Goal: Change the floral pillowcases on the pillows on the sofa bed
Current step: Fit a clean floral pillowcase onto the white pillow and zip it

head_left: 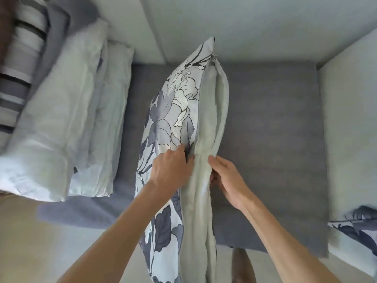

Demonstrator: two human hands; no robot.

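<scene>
pinching the open edge of the floral pillowcase [173, 107], the left hand [170, 170] has its fingertips buried in the fold, so the exact grip there is hard to make out. the right hand [229, 180] curls round the pale green pillow [212, 119] from the other side; its fingers are tucked behind the fabric and only the thumb and the back of the hand show. the pillow stands on edge above the grey sofa bed [271, 129], its lower end cut off by the frame's bottom edge. the case is smooth, slightly shiny cloth printed with outlined blue-grey flowers and leaves; the pillow showing in its long opening looks softer, matte and lumpy.

to the left lies a stack of pale, crumpled bedding [67, 111], satiny and creased, with a striped grey and white fabric [22, 50] behind it, blurred. at the right edge a second floral pillow [359, 229] is mostly out of frame, resting by the pale armrest [350, 119]. a brown shape [242, 266] below the mattress edge is too blurred to identify.
</scene>
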